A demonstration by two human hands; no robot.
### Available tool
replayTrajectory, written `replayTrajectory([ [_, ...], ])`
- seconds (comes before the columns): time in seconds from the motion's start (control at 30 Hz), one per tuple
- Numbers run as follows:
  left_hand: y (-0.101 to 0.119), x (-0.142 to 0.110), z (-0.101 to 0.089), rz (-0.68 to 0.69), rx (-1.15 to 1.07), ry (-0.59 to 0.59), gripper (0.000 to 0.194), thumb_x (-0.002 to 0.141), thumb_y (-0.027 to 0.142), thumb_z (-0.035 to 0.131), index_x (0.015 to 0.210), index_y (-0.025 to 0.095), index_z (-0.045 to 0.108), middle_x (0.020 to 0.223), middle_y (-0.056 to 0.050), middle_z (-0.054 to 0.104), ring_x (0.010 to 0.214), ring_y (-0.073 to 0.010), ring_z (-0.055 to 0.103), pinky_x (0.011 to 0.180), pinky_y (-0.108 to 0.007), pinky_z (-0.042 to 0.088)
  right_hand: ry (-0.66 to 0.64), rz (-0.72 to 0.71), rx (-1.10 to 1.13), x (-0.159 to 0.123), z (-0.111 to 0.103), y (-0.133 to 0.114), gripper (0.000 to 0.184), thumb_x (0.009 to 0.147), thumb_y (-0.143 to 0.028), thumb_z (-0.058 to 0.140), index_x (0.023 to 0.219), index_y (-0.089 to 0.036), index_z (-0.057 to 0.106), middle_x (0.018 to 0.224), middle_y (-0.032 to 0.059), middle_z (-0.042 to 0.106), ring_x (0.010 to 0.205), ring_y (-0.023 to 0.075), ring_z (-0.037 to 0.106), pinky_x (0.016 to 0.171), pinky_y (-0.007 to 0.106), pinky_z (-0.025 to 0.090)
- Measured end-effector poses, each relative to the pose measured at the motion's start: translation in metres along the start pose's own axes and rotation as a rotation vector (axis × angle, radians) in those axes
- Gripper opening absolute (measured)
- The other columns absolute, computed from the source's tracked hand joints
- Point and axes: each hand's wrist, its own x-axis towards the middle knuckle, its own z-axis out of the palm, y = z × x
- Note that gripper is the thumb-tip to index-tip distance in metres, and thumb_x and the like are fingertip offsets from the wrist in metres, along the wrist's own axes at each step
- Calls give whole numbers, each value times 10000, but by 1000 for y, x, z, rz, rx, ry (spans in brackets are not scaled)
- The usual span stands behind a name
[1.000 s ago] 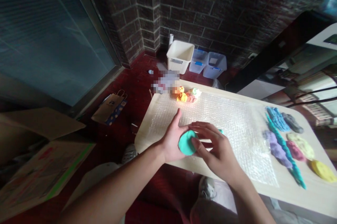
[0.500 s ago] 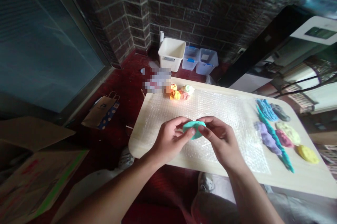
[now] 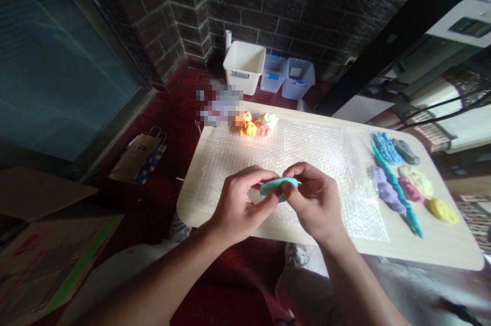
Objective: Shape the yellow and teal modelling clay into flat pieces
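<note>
A small flattened piece of mint-green modelling clay (image 3: pixel 273 186) is held between both hands above the table. My left hand (image 3: pixel 245 201) pinches its left side, thumb in front and fingers behind. On the right side, my right hand (image 3: pixel 315 198) grips it with thumb and bent fingers; the fingertips partly hide that edge. Beneath the hands lies a sheet of bubble wrap (image 3: pixel 307 147). Off to the right are a long teal clay roll (image 3: pixel 399 190) and a purple clay lump (image 3: pixel 386 190).
On the table (image 3: pixel 448 252), right side, sit blue clay (image 3: pixel 386 148), grey clay (image 3: pixel 405 152), pink clay (image 3: pixel 411 189), pale-yellow clay (image 3: pixel 416 179) and yellow clay (image 3: pixel 442 211). Orange clay (image 3: pixel 248 128) lies at the far left. A white bin (image 3: pixel 245 68) stands behind; a cardboard box (image 3: pixel 57 259) is left.
The mint-green clay is tilted more edge-on, and my right thumb and fingers have shifted on its right side. The whole view has moved slightly.
</note>
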Motion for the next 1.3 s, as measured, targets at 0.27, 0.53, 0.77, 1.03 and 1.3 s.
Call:
replayTrajectory([
  [0.27,0,-3,1,-123,-72,5,134,942,325,728,1008,215,764,967,-65,758,885,-223,714,785,-312,566,28,52,-32,-3,2,-1,241,828,-395,827,824,-209,673,733,10,633,612,146,584,506,244,475],
  [0.53,-5,-3,5,-263,-268,42,214,912,387,779,1001,203,717,924,-43,730,829,-189,685,712,-262,548,-16,124,257,0,1,8,134,884,-320,825,855,-214,750,757,-4,680,673,132,587,620,249,477],
  [0.77,-7,-3,7,-275,-342,74,211,906,365,797,1047,210,768,1008,-69,770,921,-221,731,800,-302,589,-83,109,251,2,-8,9,114,894,-307,838,838,-223,785,790,11,713,716,139,603,652,259,502],
  [1.03,-14,0,6,-307,-417,73,232,903,386,799,1032,197,764,1020,-82,773,920,-223,728,814,-312,584,-87,56,145,3,-7,3,169,866,-338,869,995,-245,811,914,37,753,800,184,700,704,310,612],
  [1.3,-13,3,7,-336,-461,98,240,898,408,808,986,185,788,953,-71,804,862,-203,744,783,-302,589,-23,76,160,4,-7,8,124,888,-341,852,908,-224,816,858,35,754,754,165,671,670,282,573],
])
